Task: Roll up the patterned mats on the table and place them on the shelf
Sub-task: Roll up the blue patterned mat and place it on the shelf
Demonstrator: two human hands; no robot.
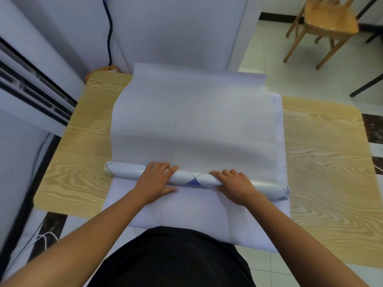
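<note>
- Lower sheet (186, 210): a plain white layer, apparently a second mat lying pattern-down. Its near edge overhangs the table (323, 162) in front of the person's torso.
- Left hand (154, 180) and right hand (234, 185): both rest palm-down on the roll. The fingers are extended and laid over its crest, pointing away from the body. They press on it rather than curl round it, and neither hand pinches anything. The thumbs lie on the near side, on the lower sheet.
- Roll (192, 179): the wound part of the mat, showing blue lines on glossy white. Its long axis runs left to right across the table, at right angles to the fingers. The left end sits slightly farther away than the right. Each hand sits inboard of an end, at about the same reach.
- Mat (196, 125): the unrolled length lies directly beyond the fingertips, white side up and gently rippled, with its far edge curling upward. Judged from this, the next move is a forward push with both palms, kept even so the roll does not skew.
- Chair (329, 21): stands on the floor at far right. No shelf is in view.
</note>
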